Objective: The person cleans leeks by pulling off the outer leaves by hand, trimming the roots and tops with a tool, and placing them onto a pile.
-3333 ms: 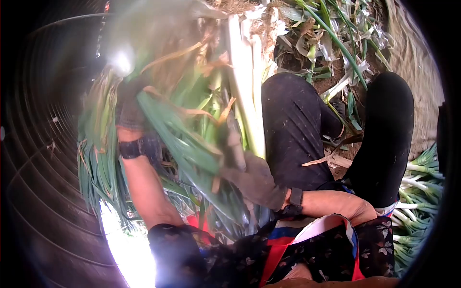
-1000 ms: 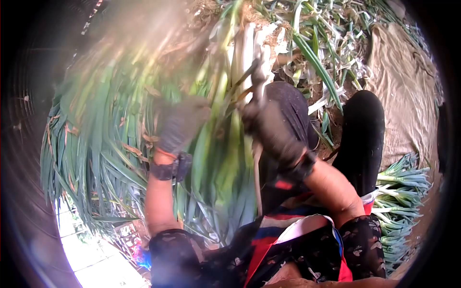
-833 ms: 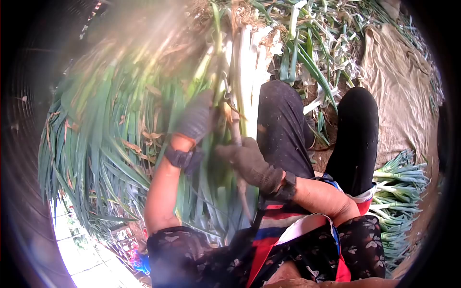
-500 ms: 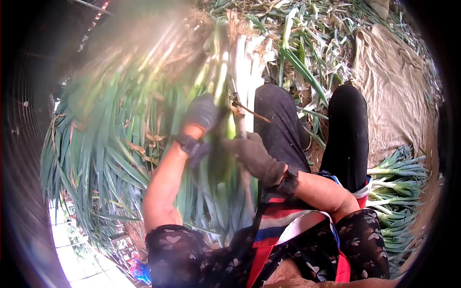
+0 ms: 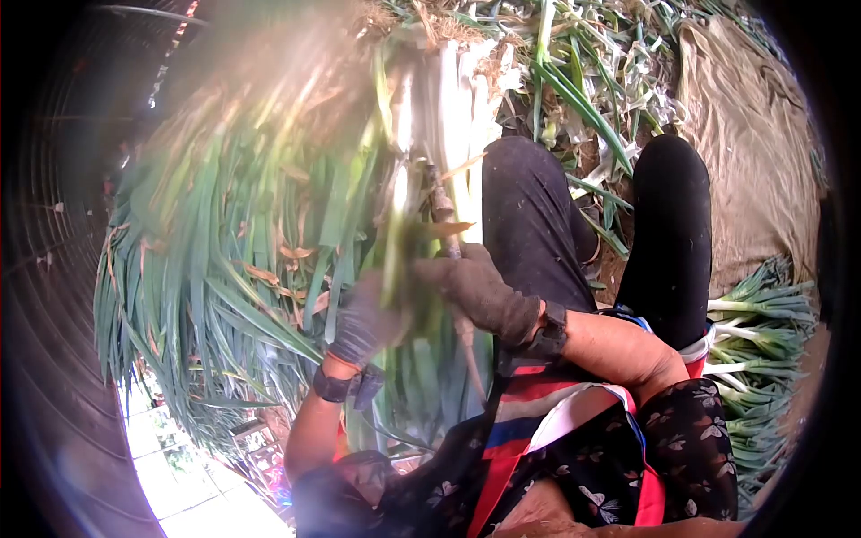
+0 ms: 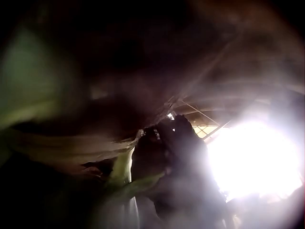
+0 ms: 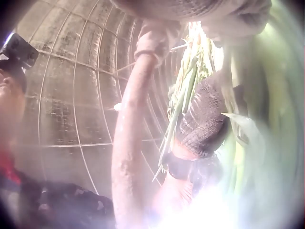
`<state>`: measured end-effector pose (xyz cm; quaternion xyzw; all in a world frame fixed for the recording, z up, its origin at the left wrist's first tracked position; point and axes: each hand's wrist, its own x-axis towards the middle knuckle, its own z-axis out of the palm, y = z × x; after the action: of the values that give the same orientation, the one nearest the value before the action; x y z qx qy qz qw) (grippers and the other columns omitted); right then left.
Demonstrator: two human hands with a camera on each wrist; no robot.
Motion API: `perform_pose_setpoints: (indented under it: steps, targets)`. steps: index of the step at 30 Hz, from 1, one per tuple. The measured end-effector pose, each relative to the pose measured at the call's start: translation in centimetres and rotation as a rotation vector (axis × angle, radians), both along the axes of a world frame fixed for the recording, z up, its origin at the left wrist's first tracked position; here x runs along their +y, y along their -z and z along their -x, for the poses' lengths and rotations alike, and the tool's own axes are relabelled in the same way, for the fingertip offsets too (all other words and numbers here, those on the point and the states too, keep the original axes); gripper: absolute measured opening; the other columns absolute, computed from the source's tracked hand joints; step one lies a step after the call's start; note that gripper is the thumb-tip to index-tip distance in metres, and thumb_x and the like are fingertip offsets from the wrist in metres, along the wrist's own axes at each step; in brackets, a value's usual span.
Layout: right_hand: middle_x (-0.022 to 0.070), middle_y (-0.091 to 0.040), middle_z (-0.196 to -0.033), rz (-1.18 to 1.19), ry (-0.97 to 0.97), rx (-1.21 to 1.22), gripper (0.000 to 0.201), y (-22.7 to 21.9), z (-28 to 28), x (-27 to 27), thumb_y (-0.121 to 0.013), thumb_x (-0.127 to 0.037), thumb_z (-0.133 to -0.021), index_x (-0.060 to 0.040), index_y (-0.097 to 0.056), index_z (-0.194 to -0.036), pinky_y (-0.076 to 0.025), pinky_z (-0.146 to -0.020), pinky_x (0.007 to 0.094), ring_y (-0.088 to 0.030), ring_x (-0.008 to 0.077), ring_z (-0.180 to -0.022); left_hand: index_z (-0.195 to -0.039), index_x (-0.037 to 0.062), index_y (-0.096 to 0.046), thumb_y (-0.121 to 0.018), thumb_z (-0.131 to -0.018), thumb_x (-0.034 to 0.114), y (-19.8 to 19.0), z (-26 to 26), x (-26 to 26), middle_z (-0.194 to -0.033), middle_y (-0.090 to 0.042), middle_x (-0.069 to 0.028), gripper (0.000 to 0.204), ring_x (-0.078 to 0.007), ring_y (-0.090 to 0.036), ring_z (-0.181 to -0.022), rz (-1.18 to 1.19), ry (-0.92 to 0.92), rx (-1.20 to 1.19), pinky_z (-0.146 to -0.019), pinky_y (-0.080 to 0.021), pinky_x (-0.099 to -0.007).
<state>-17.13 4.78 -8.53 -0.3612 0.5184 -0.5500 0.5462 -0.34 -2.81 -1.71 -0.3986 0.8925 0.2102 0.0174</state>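
Right fingers (image 7: 156,39) curled, gripping a stick (image 7: 129,133)

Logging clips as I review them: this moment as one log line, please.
left hand: blurred, at green leaves, grip unclear | right hand: grips stick-like tool | both gloved | right of legs: leafy stalks

No readable text, labels, numbers; no signs

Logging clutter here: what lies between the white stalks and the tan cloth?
In the head view, the person's left knee, right knee and scattered green leaves lie between the white stalks and the tan cloth.
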Motion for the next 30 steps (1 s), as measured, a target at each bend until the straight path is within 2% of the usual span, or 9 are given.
perform_pose_setpoints:
  steps: [4,7,11,15,18,21,24,28,30]
  targets:
    - [0.005,-0.067,-0.093,0.075,-0.038,-0.109,0.026,1.6,-0.7,-1.2,-0.054,-0.003,-0.085,-0.0067,-0.067,-0.108,-0.052,-0.07,0.026,-0.065,0.0134,-0.079,-0.095,0.0028,-0.057,-0.062,-0.079,0.011,0.1,0.6,1.4,-0.082,-0.06,-0.0228,0.019,-0.0406,-0.06,-0.077,0.187,0.116,-0.089,-0.066,-0.048,-0.0453]
    - [0.0077,-0.067,-0.091,0.545,0.134,0.823,0.024,1.7,0.8,-3.1,-0.054,-0.006,-0.083,-0.0092,-0.067,-0.103,-0.052,-0.072,0.0283,-0.066,0.0188,-0.078,-0.095,0.0037,-0.057,-0.062,-0.078,0.012,0.1,0.2,1.6,-0.08,-0.06,-0.0218,0.019,-0.0405,-0.06,-0.074,0.209,0.147,-0.125,-0.065,-0.049,-0.046]
    - [0.0141,-0.059,-0.061,0.139,-0.013,0.208,0.021,0.8,1.3,-5.3,-0.056,-0.021,-0.093,-0.0025,-0.067,-0.095,-0.05,-0.054,0.0373,-0.06,0.0245,-0.052,-0.1,0.0032,-0.058,-0.061,-0.078,0.011,0.0,-1.0,1.8,-0.08,-0.061,-0.0221,0.023,-0.0413,-0.061,-0.074,0.113,0.005,-0.13,-0.066,-0.05,-0.0469]
    - [0.0099,-0.055,-0.054,-0.001,-0.004,-0.09,0.021,0.5,1.8,-7.2,-0.05,-0.016,-0.097,-0.0038,-0.067,-0.099,-0.048,-0.042,0.0344,-0.057,0.0204,-0.039,-0.106,0.0013,-0.059,-0.059,-0.077,0.008,-0.4,-1.0,1.5,-0.084,-0.062,-0.0234,0.029,-0.043,-0.061,-0.077,0.079,0.053,-0.1,-0.068,-0.051,-0.0466]
    - [0.0072,-0.055,-0.054,0.192,0.032,0.062,0.02,2.5,2.2,-8.4,-0.052,-0.016,-0.097,-0.0043,-0.067,-0.102,-0.048,-0.041,0.0333,-0.057,0.0193,-0.039,-0.106,-0.0001,-0.059,-0.061,-0.079,0.008,-0.9,-1.0,0.8,-0.084,-0.064,-0.0217,0.028,-0.0382,-0.064,-0.076,-0.017,0.064,-0.091,-0.067,-0.052,-0.0421]
    - [0.006,-0.055,-0.055,0.302,0.066,0.226,0.018,2.7,2.9,-8.7,-0.057,-0.016,-0.095,-0.005,-0.067,-0.103,-0.049,-0.044,0.0338,-0.06,0.0197,-0.044,-0.1,0.0026,-0.06,-0.064,-0.085,0.021,-0.5,-2.2,-0.2,-0.085,-0.063,-0.0238,0.024,-0.0439,-0.06,-0.077,-0.179,0.011,-0.028,-0.066,-0.05,-0.0444]
    - [0.0091,-0.057,-0.065,0.404,0.06,0.584,0.012,2.0,3.7,-8.1,-0.058,-0.013,-0.083,-0.0086,-0.066,-0.09,-0.048,-0.055,0.0349,-0.061,0.0246,-0.059,-0.105,-0.0005,-0.059,-0.066,-0.081,0.01,1.2,-4.1,-1.2,-0.077,-0.064,-0.0133,0.027,-0.0161,-0.061,-0.069,-0.284,-0.053,-0.021,-0.063,-0.049,-0.0326]
    - [0.007,-0.059,-0.067,0.496,0.122,0.785,0.01,1.5,4.3,-6.9,-0.061,-0.013,-0.08,-0.0066,-0.066,-0.084,-0.045,-0.056,0.0329,-0.058,0.0199,-0.06,-0.103,0.0004,-0.061,-0.066,-0.081,0.009,-1.5,-2.0,-0.6,-0.077,-0.064,-0.0116,0.024,-0.0166,-0.061,-0.067,-0.147,-0.022,-0.058,-0.062,-0.048,-0.0323]
    - [0.0079,-0.062,-0.067,0.055,0.172,0.037,0.017,-1.7,4.6,-5.2,-0.065,-0.018,-0.083,-0.0006,-0.067,-0.086,-0.048,-0.057,0.0342,-0.06,0.0185,-0.06,-0.101,0.0012,-0.061,-0.067,-0.08,0.009,-2.5,-0.4,-0.9,-0.078,-0.064,-0.0112,0.023,-0.0183,-0.06,-0.066,-0.082,-0.024,-0.032,-0.062,-0.048,-0.0321]
